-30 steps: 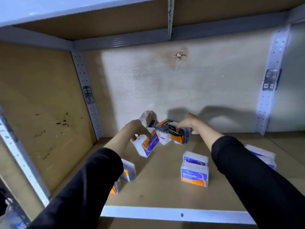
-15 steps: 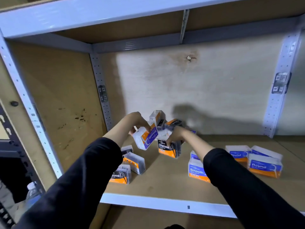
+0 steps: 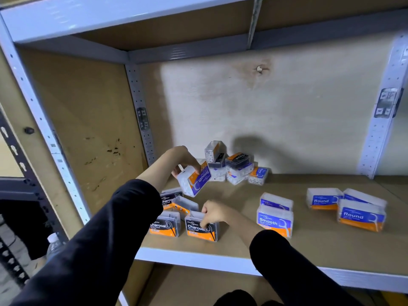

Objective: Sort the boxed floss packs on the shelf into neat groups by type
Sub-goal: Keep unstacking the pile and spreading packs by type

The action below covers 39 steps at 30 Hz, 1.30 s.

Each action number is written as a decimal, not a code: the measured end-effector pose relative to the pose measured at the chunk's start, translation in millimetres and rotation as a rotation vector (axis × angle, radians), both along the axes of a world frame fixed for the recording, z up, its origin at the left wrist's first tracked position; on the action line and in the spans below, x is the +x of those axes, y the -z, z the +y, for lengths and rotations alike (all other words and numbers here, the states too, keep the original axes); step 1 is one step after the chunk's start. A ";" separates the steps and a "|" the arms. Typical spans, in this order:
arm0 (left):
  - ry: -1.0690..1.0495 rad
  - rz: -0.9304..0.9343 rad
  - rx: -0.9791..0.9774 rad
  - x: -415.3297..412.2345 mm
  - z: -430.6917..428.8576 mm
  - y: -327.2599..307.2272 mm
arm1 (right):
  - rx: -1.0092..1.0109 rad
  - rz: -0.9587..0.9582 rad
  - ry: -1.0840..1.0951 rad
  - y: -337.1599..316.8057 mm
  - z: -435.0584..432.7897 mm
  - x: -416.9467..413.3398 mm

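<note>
Your left hand (image 3: 182,159) pinches a tilted Smooth pack (image 3: 197,181) above the shelf (image 3: 309,244); your right hand (image 3: 215,214) curls round a Charcoal pack (image 3: 199,230) standing near the front edge. Your left sleeve (image 3: 123,217) hides part of the boxes behind it; some labels in the back pile (image 3: 236,168) are unreadable

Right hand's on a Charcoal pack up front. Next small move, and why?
Probably release it: the gripped Charcoal pack appears to stand on the shelf beside a second Charcoal pack, so the right hand is done there. The left hand holds a Smooth pack, lifted, for the Smooth pair afterwards.
</note>
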<state>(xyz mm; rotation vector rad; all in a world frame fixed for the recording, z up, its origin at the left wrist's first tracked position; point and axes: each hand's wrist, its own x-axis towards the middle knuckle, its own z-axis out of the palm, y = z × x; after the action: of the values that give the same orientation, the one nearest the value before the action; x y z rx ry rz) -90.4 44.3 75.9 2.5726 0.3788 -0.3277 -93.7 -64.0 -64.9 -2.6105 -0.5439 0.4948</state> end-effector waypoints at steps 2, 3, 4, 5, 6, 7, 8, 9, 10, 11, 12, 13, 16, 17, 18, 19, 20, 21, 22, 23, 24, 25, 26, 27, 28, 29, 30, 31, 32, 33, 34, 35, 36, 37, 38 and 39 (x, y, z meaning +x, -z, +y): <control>0.000 -0.003 -0.003 0.5 -1.8 1.3 | 0.040 0.010 0.006 3.5 -1.9 -0.4; 0.001 -0.005 -0.006 0.9 -3.1 2.1 | 0.065 0.011 -0.001 4.4 -3.3 -0.1; 0.004 -0.009 -0.007 1.4 -4.7 2.9 | 0.093 0.018 0.003 5.2 -5.0 -0.1; 0.009 -0.015 -0.007 2.0 -6.5 3.8 | 0.136 0.017 0.019 5.7 -7.4 -0.1; 0.016 -0.020 -0.008 2.9 -8.5 4.6 | 0.194 0.018 0.054 5.9 -11.1 -0.7; 0.023 -0.024 -0.009 3.7 -10.8 5.6 | 0.254 -0.005 0.096 5.8 -15.9 -1.2; 0.030 -0.027 -0.008 4.4 -13.7 6.8 | 0.294 -0.042 0.137 6.4 -22.3 -1.2; 0.040 -0.030 -0.006 5.4 -16.9 8.1 | 0.307 -0.091 0.161 6.9 -30.0 -2.3; 0.049 -0.033 -0.007 6.9 -20.8 9.7 | 0.298 -0.136 0.181 8.2 -39.0 -3.8; 0.059 -0.039 -0.010 8.1 -25.0 11.3 | 0.284 -0.178 0.201 11.7 -48.5 -5.3; 0.068 -0.046 -0.014 8.8 -30.0 12.9 | 0.272 -0.206 0.221 17.1 -58.2 -6.9; 0.077 -0.050 -0.015 9.7 -35.2 14.7 | 0.256 -0.231 0.237 23.9 -67.7 -9.6; 0.105 -0.055 -0.029 13.9 -51.4 22.3 | 0.170 -0.291 0.243 46.8 -87.9 -22.4; 0.116 -0.062 -0.044 16.0 -57.2 25.3 | 0.140 -0.303 0.232 52.7 -92.0 -26.7; 0.128 -0.070 -0.059 18.2 -63.0 28.6 | 0.115 -0.314 0.218 57.4 -95.1 -30.4; 0.143 -0.080 -0.065 19.9 -68.5 32.3 | 0.094 -0.326 0.201 61.6 -97.3 -32.9; 0.159 -0.090 -0.059 21.3 -74.1 35.5 | 0.080 -0.335 0.181 65.2 -98.5 -34.5; 0.172 -0.107 -0.046 23.5 -79.1 39.4 | 0.065 -0.341 0.162 68.3 -99.1 -36.1; 0.189 -0.124 -0.018 25.6 -83.4 43.9 | 0.048 -0.339 0.147 71.2 -99.3 -37.2; 0.210 -0.134 0.025 26.5 -87.8 48.7 | 0.034 -0.339 0.130 73.3 -99.5 -38.6; 0.233 -0.144 0.073 28.6 -91.5 54.7 | 0.024 -0.339 0.114 75.5 -99.5 -39.7; 0.244 -0.155 0.115 32.4 -94.1 62.0 | 0.016 -0.343 0.103 77.4 -100.1 -40.4; 0.251 -0.161 0.150 36.6 -96.6 69.6 | 0.011 -0.347 0.097 78.8 -100.6 -41.2; 0.262 -0.165 0.188 38.9 -99.5 76.7 | 0.004 -0.352 0.093 79.7 -101.2 -41.3; 0.274 -0.172 0.222 41.6 -102.4 84.2 | -0.003 -0.355 0.090 80.6 -101.5 -41.2; 0.280 -0.175 0.249 43.5 -104.7 91.8 | -0.011 -0.354 0.086 81.1 -102.1 -41.6; 0.288 -0.176 0.272 46.5 -106.6 99.4 | -0.015 -0.360 0.084 81.5 -102.2 -41.8; 0.288 -0.174 0.279 48.9 -108.6 106.5 | -0.021 -0.378 0.083 81.5 -102.6 -42.3; 0.283 -0.167 0.270 51.5 -110.0 113.5 | -0.024 -0.396 0.084 82.0 -103.0 -42.8; 0.274 -0.149 0.266 52.6 -111.3 119.2 | -0.024 -0.405 0.083 81.3 -103.3 -43.8; 0.270 -0.138 0.271 55.6 -112.0 125.1 | -0.021 -0.408 0.079 80.7 -103.7 -44.9; 0.262 -0.129 0.277 57.3 -112.8 129.8 | -0.025 -0.407 0.072 80.1 -104.1 -45.8; 0.259 -0.124 0.282 59.8 -113.6 134.4 | -0.024 -0.409 0.068 80.1 -104.4 -46.1; 0.259 -0.123 0.286 61.0 -114.7 137.3 | -0.018 -0.412 0.064 79.4 -104.5 -46.6; 0.261 -0.126 0.289 62.8 -115.5 139.8 | -0.009 -0.419 0.059 78.4 -104.6 -47.3; 0.264 -0.130 0.293 64.3 -116.2 141.4 | -0.014 -0.416 0.053 78.0 -105.0 -47.0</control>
<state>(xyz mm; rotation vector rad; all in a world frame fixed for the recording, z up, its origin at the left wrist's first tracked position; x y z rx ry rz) -26.1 -71.9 -65.4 2.9192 0.0385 -0.2070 -140.8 -169.1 -142.9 -2.7429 -0.5970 -0.0691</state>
